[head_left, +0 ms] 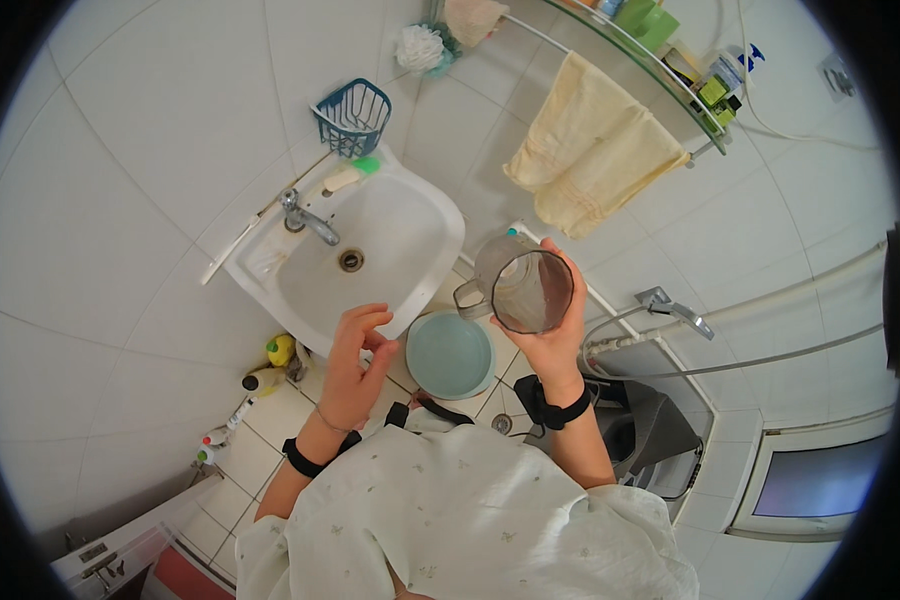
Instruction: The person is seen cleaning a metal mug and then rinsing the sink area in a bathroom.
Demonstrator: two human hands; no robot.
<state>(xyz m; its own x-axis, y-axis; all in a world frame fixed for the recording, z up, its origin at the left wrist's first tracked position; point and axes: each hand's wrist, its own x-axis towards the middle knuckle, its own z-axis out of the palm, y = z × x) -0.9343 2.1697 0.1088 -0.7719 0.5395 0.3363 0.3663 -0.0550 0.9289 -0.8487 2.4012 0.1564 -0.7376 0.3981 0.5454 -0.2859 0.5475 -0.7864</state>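
Clear jug (520, 285), 3 o'clock from centre, right hand (555, 340) wrapped round it; left hand (355, 355) loosely spread, 8 o'clock. Tiled floor (255, 450) below, white sink (390, 230) at 10. Pale blue basin (450, 355) at 6. Wire basket (353, 120) at 11, contents unclear. Glass shelf (660, 75), 1 o'clock, cut off.

- Six o'clock, there's a loose whitish top (470, 510), sprinkled with tiny faded motifs!
- Half past seven: black strap (303, 462), thin bracelet (332, 426) beyond it.
- Half past four: second black band (570, 411), boxy black unit (529, 397) attached!
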